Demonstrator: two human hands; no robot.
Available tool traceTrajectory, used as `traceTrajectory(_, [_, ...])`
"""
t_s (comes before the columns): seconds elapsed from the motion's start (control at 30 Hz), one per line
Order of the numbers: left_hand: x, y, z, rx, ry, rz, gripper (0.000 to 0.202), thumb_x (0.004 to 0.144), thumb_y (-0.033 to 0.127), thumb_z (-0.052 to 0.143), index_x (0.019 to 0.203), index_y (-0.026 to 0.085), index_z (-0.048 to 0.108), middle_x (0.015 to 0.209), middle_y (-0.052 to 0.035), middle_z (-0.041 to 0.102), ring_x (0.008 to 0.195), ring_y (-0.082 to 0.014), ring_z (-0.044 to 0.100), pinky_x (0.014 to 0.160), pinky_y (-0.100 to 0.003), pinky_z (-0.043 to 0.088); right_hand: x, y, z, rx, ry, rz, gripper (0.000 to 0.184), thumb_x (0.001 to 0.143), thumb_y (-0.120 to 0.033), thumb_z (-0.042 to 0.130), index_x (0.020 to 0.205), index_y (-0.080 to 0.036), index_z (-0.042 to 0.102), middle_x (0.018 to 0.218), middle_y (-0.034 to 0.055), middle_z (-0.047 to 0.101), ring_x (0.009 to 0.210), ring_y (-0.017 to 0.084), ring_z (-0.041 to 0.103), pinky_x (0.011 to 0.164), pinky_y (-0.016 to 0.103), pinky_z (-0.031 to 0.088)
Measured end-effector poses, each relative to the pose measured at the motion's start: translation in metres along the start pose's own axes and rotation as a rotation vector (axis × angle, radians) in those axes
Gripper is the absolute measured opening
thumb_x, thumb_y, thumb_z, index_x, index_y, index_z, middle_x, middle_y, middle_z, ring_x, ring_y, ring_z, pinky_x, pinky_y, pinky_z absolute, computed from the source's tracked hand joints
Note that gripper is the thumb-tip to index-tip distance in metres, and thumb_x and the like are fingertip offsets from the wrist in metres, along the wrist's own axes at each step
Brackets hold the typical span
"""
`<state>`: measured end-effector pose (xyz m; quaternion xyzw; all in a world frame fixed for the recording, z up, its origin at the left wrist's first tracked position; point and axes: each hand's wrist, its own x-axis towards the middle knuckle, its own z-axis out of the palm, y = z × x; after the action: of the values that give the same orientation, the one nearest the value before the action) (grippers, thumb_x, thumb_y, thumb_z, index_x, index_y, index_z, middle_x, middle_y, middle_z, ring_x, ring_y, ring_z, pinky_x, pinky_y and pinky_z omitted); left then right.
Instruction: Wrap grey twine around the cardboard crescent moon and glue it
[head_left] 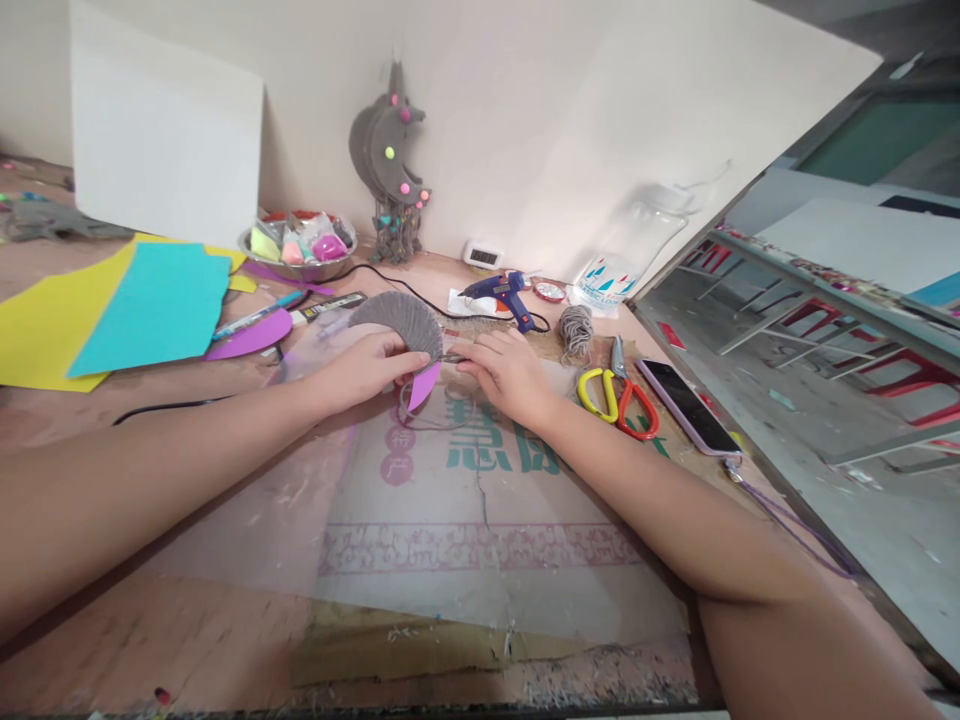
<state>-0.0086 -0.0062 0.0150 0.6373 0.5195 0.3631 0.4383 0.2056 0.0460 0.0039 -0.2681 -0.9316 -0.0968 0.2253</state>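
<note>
My left hand [369,365] grips a crescent-shaped piece [405,322] that is wrapped in grey yarn, with a bare purple tip [424,384] below my fingers. My right hand [504,372] lies just to its right, fingers curled and pinching a grey yarn strand at the crescent's edge. Loose grey yarn loops hang under the purple tip. Both hands rest on a clear plastic sheet [450,520] over printed cardboard.
A ball of grey yarn [576,328], a blue glue gun [504,296], scissors with yellow and red handles [618,396] and a phone [687,404] lie to the right. Coloured foam sheets [112,310], pens, a metal bowl [297,248] and a finished grey moon ornament [391,160] are behind.
</note>
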Motion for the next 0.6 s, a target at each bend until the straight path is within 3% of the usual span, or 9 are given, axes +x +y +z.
traceTrajectory(0.6, [-0.001, 0.01, -0.001, 0.146, 0.057, 0.049, 0.03, 0.078, 0.034, 0.054, 0.053, 0.017, 0.051, 0.054, 0.0022, 0.049, 0.054, -0.011, 0.046, 0.052, -0.023, 0.035, -0.002, 0.003, 0.004, 0.036, 0.04, 0.006, 0.034, 0.096, -0.035, 0.038, 0.117, -0.018, 0.059, 0.092, 0.0075, 0.066, 0.082, 0.02, 0.054, 0.076, 0.033, 0.035])
